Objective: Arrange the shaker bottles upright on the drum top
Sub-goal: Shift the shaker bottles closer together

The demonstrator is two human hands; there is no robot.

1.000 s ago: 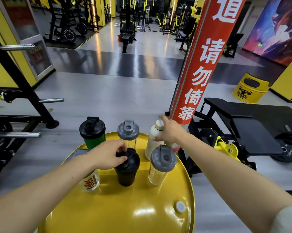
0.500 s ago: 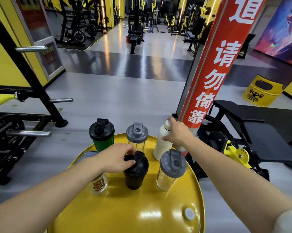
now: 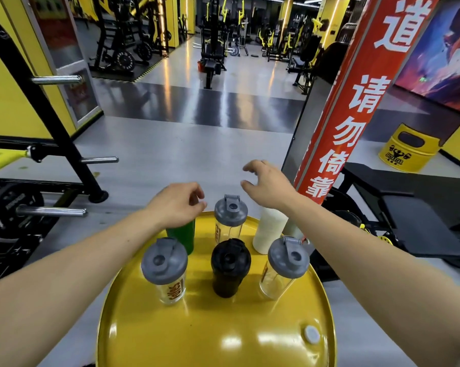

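Observation:
Several shaker bottles stand upright on the yellow drum top (image 3: 223,337). In the front row are a clear one with a grey lid (image 3: 164,268), a black one (image 3: 230,266) and another clear one with a grey lid (image 3: 287,263). Behind them stand a green bottle (image 3: 182,235), a clear grey-lidded bottle (image 3: 230,218) and a white bottle (image 3: 268,231). My left hand (image 3: 178,205) hangs with curled fingers over the green bottle and hides its lid. My right hand (image 3: 268,186) hovers above the white bottle with fingers spread, holding nothing.
A red padded post with white characters (image 3: 356,115) rises right behind the drum. A black bench (image 3: 408,213) stands to the right and a rack with weight plates (image 3: 19,205) to the left. A white plug (image 3: 312,335) sits in the drum top near me.
My left hand left the black bottle's lid and moved back over the green bottle. My right hand let go of the white bottle's cap and rose with fingers open.

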